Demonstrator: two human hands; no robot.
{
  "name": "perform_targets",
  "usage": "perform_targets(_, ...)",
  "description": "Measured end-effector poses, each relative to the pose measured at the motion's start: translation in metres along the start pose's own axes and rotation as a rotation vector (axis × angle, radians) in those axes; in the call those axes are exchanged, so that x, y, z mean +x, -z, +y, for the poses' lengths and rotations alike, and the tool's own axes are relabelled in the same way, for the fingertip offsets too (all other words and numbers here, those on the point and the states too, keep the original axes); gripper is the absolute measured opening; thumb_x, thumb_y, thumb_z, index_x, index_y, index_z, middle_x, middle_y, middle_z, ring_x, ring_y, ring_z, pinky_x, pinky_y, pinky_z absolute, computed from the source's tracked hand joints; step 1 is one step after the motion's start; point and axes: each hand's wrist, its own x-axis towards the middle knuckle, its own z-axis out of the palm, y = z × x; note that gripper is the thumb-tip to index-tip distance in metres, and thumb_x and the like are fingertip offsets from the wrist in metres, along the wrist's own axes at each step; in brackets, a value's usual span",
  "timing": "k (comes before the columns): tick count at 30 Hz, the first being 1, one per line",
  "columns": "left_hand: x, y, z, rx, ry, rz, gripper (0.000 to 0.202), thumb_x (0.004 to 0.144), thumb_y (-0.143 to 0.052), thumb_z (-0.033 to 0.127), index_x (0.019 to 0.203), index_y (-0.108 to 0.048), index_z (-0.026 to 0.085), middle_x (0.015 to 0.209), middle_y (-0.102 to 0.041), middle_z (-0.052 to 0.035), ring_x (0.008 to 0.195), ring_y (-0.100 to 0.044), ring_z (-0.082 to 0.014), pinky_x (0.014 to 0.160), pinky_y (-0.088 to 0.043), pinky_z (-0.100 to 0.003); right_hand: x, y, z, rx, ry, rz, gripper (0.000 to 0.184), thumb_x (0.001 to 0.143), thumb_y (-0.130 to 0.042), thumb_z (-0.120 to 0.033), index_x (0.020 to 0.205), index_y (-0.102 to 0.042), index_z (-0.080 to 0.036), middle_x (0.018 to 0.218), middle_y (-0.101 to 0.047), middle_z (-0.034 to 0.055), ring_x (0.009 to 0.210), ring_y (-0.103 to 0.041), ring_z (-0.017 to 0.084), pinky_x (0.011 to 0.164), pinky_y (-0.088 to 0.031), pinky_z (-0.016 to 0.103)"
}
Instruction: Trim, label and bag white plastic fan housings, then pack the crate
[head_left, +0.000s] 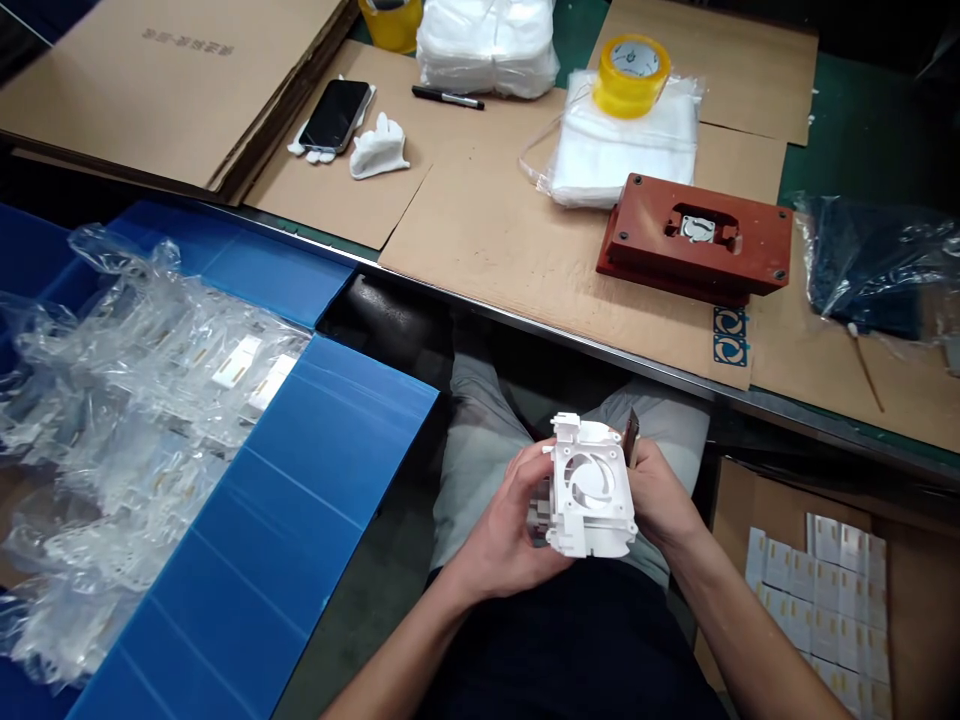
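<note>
Over my lap I hold a white plastic housing (590, 487) with a round fan-like opening, gripped from both sides. My left hand (508, 522) is closed on its left edge, fingers curled round the side. My right hand (660, 490) is closed on the right edge and also pinches a small dark flat piece (632, 435) that sticks up beside the housing. The housing faces up toward me, slightly tilted.
A blue bin (300, 520) at my left holds clear bags with white parts (135, 400). On the cardboard-covered bench lie a red-brown metal fixture (697, 240), yellow tape roll (631, 72), white bagged cloths (487, 45), phone (336, 113), marker (448, 97). A carton of small white pieces (825, 590) stands at right.
</note>
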Motion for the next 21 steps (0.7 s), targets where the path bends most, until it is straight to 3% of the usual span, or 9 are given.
perform_targets(6, 0.0, -0.002, 0.01, -0.021, 0.123, 0.029, 0.084, 0.074, -0.081, 0.028, 0.144, -0.035, 0.038, 0.15, -0.045, -0.0089, 0.134, -0.049, -0.0366, 0.109, -0.043, -0.058, 0.001, -0.001, 0.0, 0.015, -0.028, 0.003, 0.024, 0.084, -0.072, -0.04, 0.078, -0.075, -0.018, 0.083, -0.069, 0.0056, 0.066, -0.054, 0.015, 0.052, -0.036, 0.025)
perform_targets(14, -0.003, -0.003, 0.017, -0.097, 0.298, 0.09, 0.083, 0.069, -0.086, 0.025, 0.14, -0.045, 0.036, 0.139, -0.057, -0.0091, 0.13, -0.054, -0.0388, 0.106, -0.047, -0.058, 0.005, -0.004, -0.001, 0.004, -0.014, 0.01, 0.035, 0.082, -0.073, -0.041, 0.061, -0.065, -0.015, 0.091, -0.069, 0.0063, 0.06, -0.046, 0.01, 0.048, -0.031, 0.024)
perform_targets(21, -0.007, -0.005, 0.013, -0.166, 0.388, 0.08, 0.086, 0.068, -0.087, 0.026, 0.142, -0.045, 0.035, 0.134, -0.062, -0.0094, 0.121, -0.061, -0.0363, 0.1, -0.052, -0.054, 0.005, -0.008, 0.002, -0.019, -0.018, 0.015, 0.039, 0.083, -0.07, -0.05, 0.066, -0.067, -0.016, 0.084, -0.067, 0.0065, 0.062, -0.048, 0.013, 0.05, -0.033, 0.025)
